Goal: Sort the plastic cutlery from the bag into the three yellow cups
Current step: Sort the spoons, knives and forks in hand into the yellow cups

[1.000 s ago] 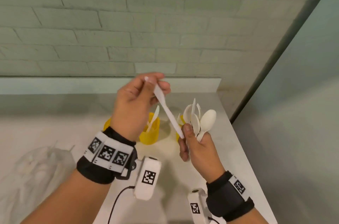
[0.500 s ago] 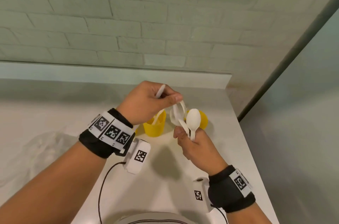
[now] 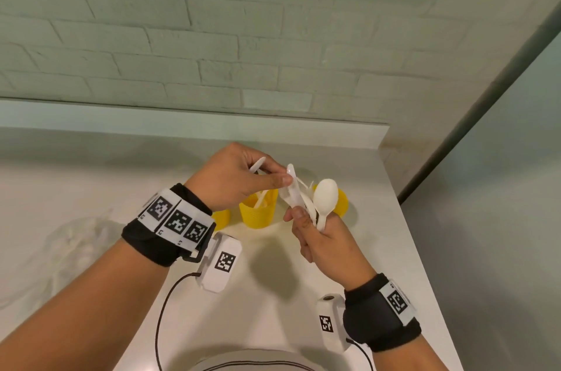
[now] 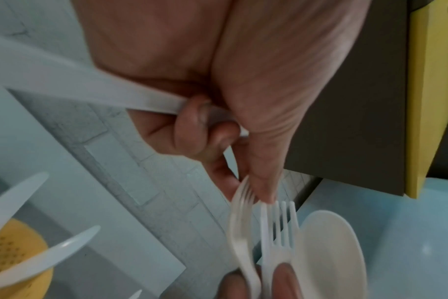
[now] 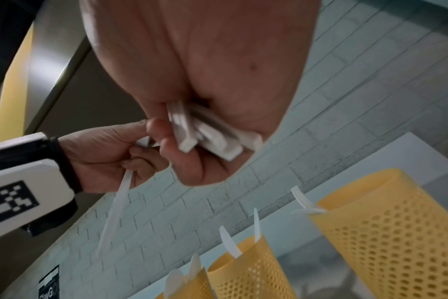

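right hand (image 3: 326, 244) grips the bunch (image 3: 306, 203) by the handles, cups (image 3: 258, 212) just past it. left hand (image 3: 236, 180) palms one knife (image 4: 90, 89) and pinches another; I'd pull it straight out so the forks don't snag

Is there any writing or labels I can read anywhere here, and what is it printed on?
No word reads fully.
"ClinG": partial white lettering, cut off and blurred, on a dark label at the right wrist view's bottom edge.
Wristbands and wrist cameras: black-and-white square code patterns, no letters.
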Tool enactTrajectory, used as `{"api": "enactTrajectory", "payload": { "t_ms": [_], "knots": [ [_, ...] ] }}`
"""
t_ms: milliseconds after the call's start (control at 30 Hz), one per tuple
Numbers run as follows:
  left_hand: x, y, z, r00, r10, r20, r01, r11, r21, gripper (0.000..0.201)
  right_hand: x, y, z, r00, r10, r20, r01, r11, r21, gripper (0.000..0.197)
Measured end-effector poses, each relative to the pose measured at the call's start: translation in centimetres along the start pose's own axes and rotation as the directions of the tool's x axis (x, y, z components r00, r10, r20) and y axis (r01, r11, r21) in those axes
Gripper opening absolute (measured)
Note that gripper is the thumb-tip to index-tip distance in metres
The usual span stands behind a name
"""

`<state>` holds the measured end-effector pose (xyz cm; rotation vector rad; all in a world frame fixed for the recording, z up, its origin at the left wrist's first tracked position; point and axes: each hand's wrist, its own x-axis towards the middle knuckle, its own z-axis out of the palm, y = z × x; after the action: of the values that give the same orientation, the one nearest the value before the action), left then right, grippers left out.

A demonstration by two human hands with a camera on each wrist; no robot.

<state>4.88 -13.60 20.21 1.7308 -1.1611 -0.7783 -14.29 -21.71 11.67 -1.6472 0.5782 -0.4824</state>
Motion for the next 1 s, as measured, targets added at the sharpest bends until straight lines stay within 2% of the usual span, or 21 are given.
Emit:
{"api": "enactTrajectory", "payload": {
  "t_ms": [100,200,267,333,400,467,500,567,667,767,900,933,967,1000],
  "knots": [
    [0.0,0.1,0.6,0.995,0.054,-0.088,-0.054,0.999,0.006,0.005,0.1,0.7,-0.1,1.0,0.01,-0.003,-0.01,0.999,0.037,0.031],
    [0.3,0.3,1.0,0.973,0.105,-0.208,-0.116,0.993,-0.039,0.007,0.1,1.4,-0.2,1.0,0.015,-0.007,-0.015,1.0,0.004,0.029],
    [0.7,0.2,1.1,0.962,0.094,-0.258,-0.139,0.977,-0.163,0.014,0.0,2.1,-0.5,0.999,0.033,-0.003,-0.034,0.999,-0.005,0.029],
    [1.2,0.2,1.1,0.945,0.05,-0.323,-0.174,0.913,-0.368,0.019,-0.1,3.2,-1.1,0.998,0.058,-0.009,-0.058,0.997,-0.05,0.03],
    [1.6,0.4,1.0,0.912,-0.004,-0.411,-0.205,0.862,-0.464,0.018,0.0,3.9,-1.7,0.992,0.098,-0.075,-0.103,0.992,-0.07,0.033],
    [1.9,0.1,0.9,0.882,-0.054,-0.467,-0.207,0.847,-0.489,0.02,0.3,4.2,-2.5,0.962,0.177,-0.21,-0.175,0.984,0.028,0.036],
    [2.1,-0.3,0.9,0.88,-0.077,-0.469,-0.197,0.839,-0.508,0.02,0.4,3.8,-2.9,0.945,0.192,-0.264,-0.173,0.98,0.095,0.035],
    [2.4,-0.8,1.4,0.905,-0.106,-0.411,-0.161,0.81,-0.563,0.013,0.8,2.3,-3.2,0.941,0.167,-0.295,-0.114,0.976,0.187,0.033],
    [2.6,-1.0,3.3,0.95,-0.164,-0.265,-0.073,0.711,-0.7,0.014,1.3,-0.4,-2.0,0.978,0.092,-0.188,-0.055,0.98,0.193,0.031],
    [2.4,-0.3,5.2,0.98,-0.184,-0.08,0.036,0.552,-0.833,0.032,1.7,-1.8,-0.2,0.997,0.073,-0.018,-0.069,0.986,0.151,0.032],
    [2.2,-0.7,5.7,0.985,-0.168,-0.044,0.041,0.471,-0.881,0.042,2.1,-1.5,0.5,0.999,0.04,-0.006,-0.039,0.991,0.131,0.015],
    [2.2,-0.8,5.6,0.986,-0.157,-0.054,0.031,0.492,-0.87,0.04,2.2,-1.2,0.5,0.999,0.038,-0.014,-0.036,0.991,0.13,0.013],
    [2.1,-1.0,5.4,0.986,-0.147,-0.08,0.021,0.581,-0.814,0.037,2.4,-1.0,0.4,0.999,0.038,-0.025,-0.034,0.992,0.125,0.014],
    [2.0,-1.4,5.1,0.983,-0.137,-0.121,0.014,0.718,-0.696,0.032,2.5,-0.8,0.4,0.999,0.032,-0.038,-0.027,0.992,0.121,0.015]
  ]
}}
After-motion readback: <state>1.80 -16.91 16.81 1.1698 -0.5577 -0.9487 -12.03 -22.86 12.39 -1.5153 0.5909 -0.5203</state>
